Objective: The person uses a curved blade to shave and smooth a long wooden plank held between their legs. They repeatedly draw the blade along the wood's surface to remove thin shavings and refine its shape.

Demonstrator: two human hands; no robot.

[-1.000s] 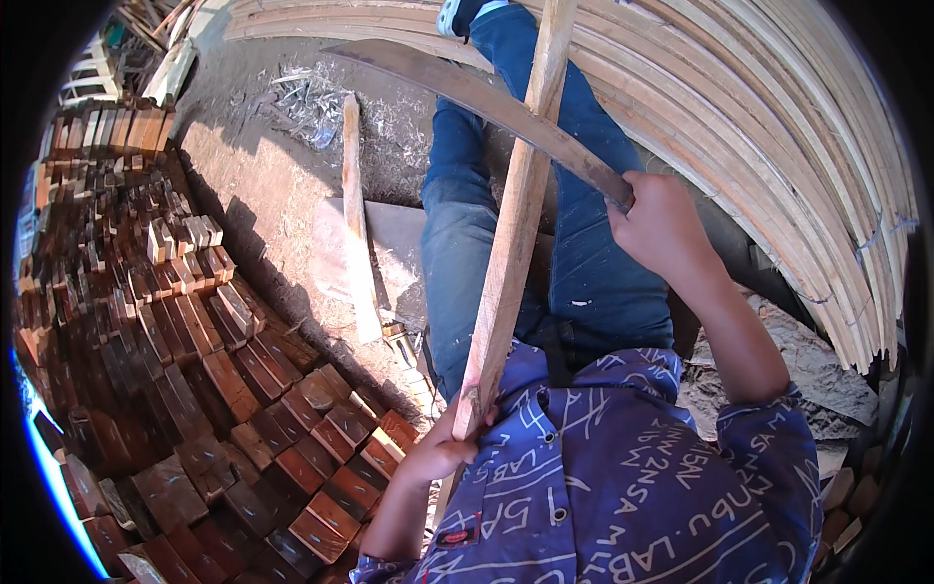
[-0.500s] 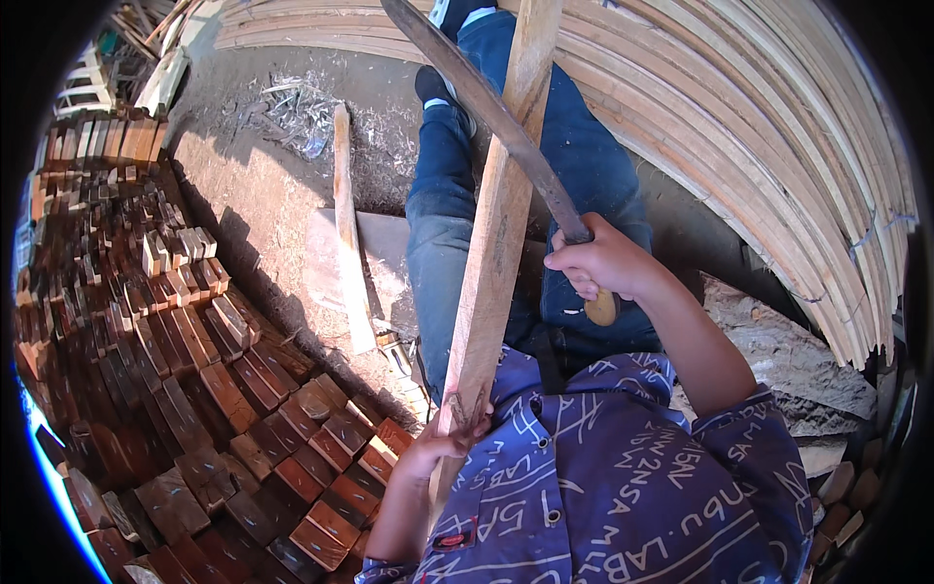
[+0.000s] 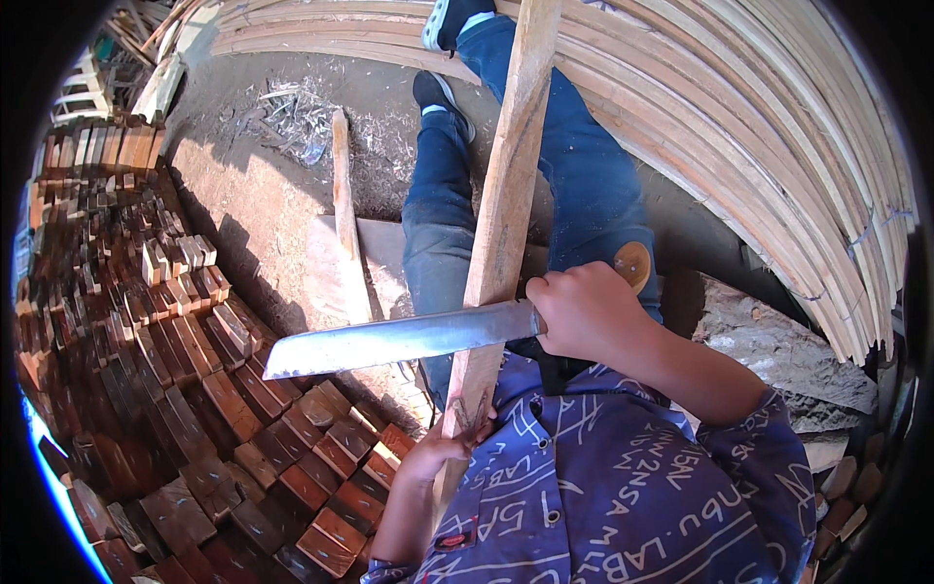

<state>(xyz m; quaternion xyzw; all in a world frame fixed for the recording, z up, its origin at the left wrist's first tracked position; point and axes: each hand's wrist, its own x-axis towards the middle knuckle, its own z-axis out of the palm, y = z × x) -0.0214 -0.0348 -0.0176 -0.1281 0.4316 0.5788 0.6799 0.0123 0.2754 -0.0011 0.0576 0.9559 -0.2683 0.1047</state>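
Note:
My right hand (image 3: 589,310) is wrapped round the wooden handle of a machete (image 3: 389,345), whose pale round butt shows beyond the fist. Its broad, shiny blade points left and lies across the front of a long wooden plank (image 3: 502,229); whether it touches the wood I cannot tell. My left hand (image 3: 440,456) grips that plank near its lower end, close against my patterned shirt. The plank runs up and away over my legs, slightly tilted to the right. Part of the left fingers is hidden behind the wood.
Stacked short wood blocks (image 3: 219,399) fill the left side. Long bent wooden strips (image 3: 710,127) lie bundled at the far right. A loose stick (image 3: 345,209) rests on a flat board (image 3: 321,258), near a heap of shavings (image 3: 292,122). A rough log (image 3: 769,341) lies at right.
The machete has swung from pointing up and away to pointing left across the plank, and my right hand has turned over. My feet have shifted slightly; my left hand stays on the plank.

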